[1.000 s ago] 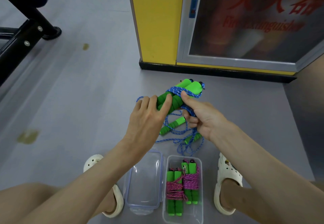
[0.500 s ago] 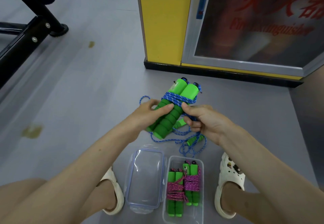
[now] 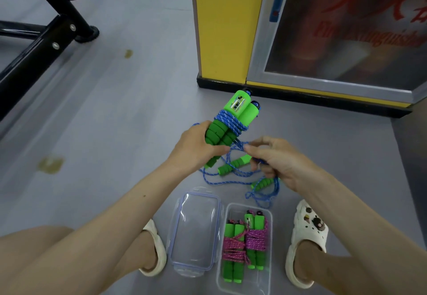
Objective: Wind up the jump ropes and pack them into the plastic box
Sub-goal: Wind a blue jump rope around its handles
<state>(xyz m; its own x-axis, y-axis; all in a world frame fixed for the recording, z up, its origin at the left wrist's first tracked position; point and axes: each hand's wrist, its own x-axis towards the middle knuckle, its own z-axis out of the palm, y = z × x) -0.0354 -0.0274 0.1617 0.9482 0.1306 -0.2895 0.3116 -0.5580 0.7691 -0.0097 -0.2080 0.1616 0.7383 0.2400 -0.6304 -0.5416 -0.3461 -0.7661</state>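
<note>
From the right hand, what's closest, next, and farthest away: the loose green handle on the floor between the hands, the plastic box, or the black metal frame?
1. Loose green handle, on the floor just left of the right hand.
2. Plastic box, below the hand, between the feet.
3. Black metal frame, far upper left.

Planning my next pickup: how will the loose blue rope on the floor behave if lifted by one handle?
Likely floppy: the rope lies in slack tangled loops. It will probably trail and snag. Its ribbed handle looks light and unlikely to slip.
</note>
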